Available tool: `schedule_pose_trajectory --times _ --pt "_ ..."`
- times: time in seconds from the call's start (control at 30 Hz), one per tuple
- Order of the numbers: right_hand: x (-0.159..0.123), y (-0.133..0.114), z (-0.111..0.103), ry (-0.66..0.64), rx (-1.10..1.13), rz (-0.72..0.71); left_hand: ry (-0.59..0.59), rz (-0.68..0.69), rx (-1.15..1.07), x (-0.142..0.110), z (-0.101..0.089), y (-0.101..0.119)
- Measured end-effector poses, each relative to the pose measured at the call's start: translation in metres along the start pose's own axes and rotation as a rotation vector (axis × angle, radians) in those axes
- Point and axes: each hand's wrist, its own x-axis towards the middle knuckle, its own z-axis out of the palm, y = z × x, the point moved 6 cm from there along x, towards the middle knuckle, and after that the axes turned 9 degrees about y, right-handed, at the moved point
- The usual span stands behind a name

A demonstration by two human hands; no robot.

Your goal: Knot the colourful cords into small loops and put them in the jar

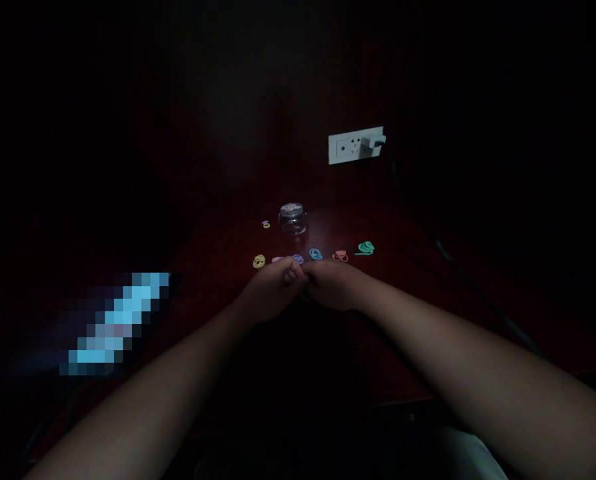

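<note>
"Can you make out the hands from where you stand?"

"Just about. The left hand (277, 287) and the right hand (335, 285) meet over the dark red table (403, 267), thumb sides together. The left one's fingers look curled in; the right one's are mostly hidden from me."

"Are they grasping anything?"

"I can't tell, for either. There's a faint greenish speck (305, 295) under where they meet, too dim to name."

"And those bits of colour beyond them?"

"Small loops, bunched by colour in a rough row. From the left: yellow loops (259, 261), pink loops (277, 260) and purple loops (298, 259), the last two partly behind the left hand. Then blue loops (316, 255) and coral loops (340, 256) just past the right hand, and green loops (366, 249) at the far right, with one strand poking out leftward."

"What's that glinting farther back?"

"A clear jar (293, 221), upright, lid on. Just left of it lie a couple of stray loops (266, 225), one yellow, one pale purple."

"It's gloomy in here."

"Quite. I can see a white socket plate (345, 149) on the wall with a plug (375, 142) in it, a dark cable (458, 265) running down the right side, and a bright bluish glow (128, 317) at the left, blurred into squares."
</note>
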Motion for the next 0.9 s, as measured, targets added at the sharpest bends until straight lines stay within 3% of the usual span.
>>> schedule_pose_trajectory --times 0.27,0.5,0.67,0.9 --pt "0.002 0.009 0.001 0.029 -0.062 0.049 -0.031 -0.051 -0.006 0.003 0.001 -0.007" --pt "0.005 0.015 -0.001 0.075 -0.019 0.054 0.090 -0.073 0.126 0.009 -0.022 -0.009" --pt "0.006 0.016 -0.004 0.109 0.026 0.034 0.124 -0.016 0.183 0.011 -0.032 -0.009" --pt "0.002 0.013 0.003 -0.076 0.110 0.033 0.056 0.005 0.180 0.008 -0.027 -0.008"
